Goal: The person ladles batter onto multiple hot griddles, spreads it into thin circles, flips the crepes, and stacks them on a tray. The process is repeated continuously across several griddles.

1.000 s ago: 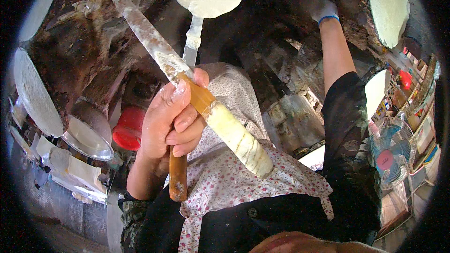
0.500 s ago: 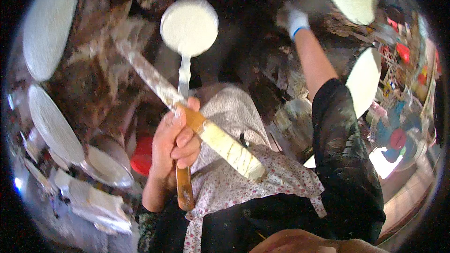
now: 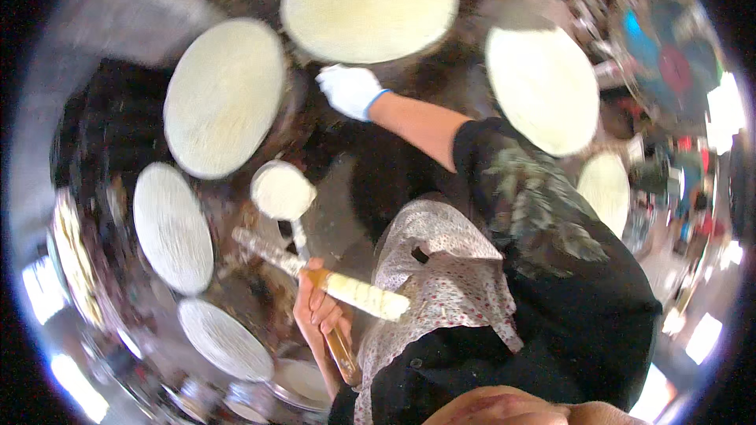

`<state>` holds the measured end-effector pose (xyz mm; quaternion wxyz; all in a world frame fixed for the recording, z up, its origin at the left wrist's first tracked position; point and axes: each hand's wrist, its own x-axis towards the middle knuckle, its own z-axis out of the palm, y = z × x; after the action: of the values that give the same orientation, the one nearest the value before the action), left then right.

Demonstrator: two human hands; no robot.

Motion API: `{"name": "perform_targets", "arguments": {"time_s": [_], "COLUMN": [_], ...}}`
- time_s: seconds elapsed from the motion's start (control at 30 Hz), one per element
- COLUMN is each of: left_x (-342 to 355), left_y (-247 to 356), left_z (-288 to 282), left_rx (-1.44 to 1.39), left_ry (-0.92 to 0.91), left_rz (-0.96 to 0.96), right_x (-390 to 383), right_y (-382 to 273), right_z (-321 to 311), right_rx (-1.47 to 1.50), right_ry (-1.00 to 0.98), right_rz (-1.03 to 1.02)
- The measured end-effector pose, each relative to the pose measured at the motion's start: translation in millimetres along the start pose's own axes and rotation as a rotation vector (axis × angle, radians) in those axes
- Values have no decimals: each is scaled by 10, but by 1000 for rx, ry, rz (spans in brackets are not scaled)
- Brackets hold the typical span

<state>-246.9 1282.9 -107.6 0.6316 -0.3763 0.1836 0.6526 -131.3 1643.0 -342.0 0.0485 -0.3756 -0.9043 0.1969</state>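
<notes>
The left hand (image 3: 319,311) is clenched around a wooden-handled ladle (image 3: 282,190) and a dough-crusted rolling stick (image 3: 323,279). The gloved right hand (image 3: 349,90) reaches, fingers loose, toward the pale flatbread discs (image 3: 224,94) ahead.

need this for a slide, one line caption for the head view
Left hand grips a ladle and a batter-coated stick; gloved right hand reaches among pale round discs.

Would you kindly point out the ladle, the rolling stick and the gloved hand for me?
ladle (image 3: 282,190): head view, on its round white-coated bowl.
rolling stick (image 3: 358,295): head view, on the pale coated end past the fingers.
right hand (image 3: 350,90): head view, on the back of the white glove.
</notes>
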Motion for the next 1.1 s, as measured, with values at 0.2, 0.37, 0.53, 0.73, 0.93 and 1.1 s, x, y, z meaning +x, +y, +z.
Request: {"name": "perform_targets", "arguments": {"time_s": [0.2, 0.37, 0.53, 0.73, 0.93, 1.1], "left_x": [117, 371, 441, 540, 308, 79], "left_y": [214, 454, 306, -110, -182, -136], "left_z": [-92, 130, 428, 564, 847, 943], "left_rx": [74, 173, 239, 215, 277, 453], "left_ry": [-47, -40, -44, -136, -245, -586], "left_rz": [-73, -204, -358, -575, -621, -546], "right_x": [-442, -1239, -3129, -4717, -4284, -3647], "right_y": [-34, 32, 635, 1563, 1445, 1068], "right_z": [117, -106, -857, -1603, -1176, -1083], "right_rx": [201, 397, 2, -625, -515, -532], "right_ry": [44, 342, 696, 693, 464, 473], "right_rz": [169, 316, 649, 1064, 714, 450]}}
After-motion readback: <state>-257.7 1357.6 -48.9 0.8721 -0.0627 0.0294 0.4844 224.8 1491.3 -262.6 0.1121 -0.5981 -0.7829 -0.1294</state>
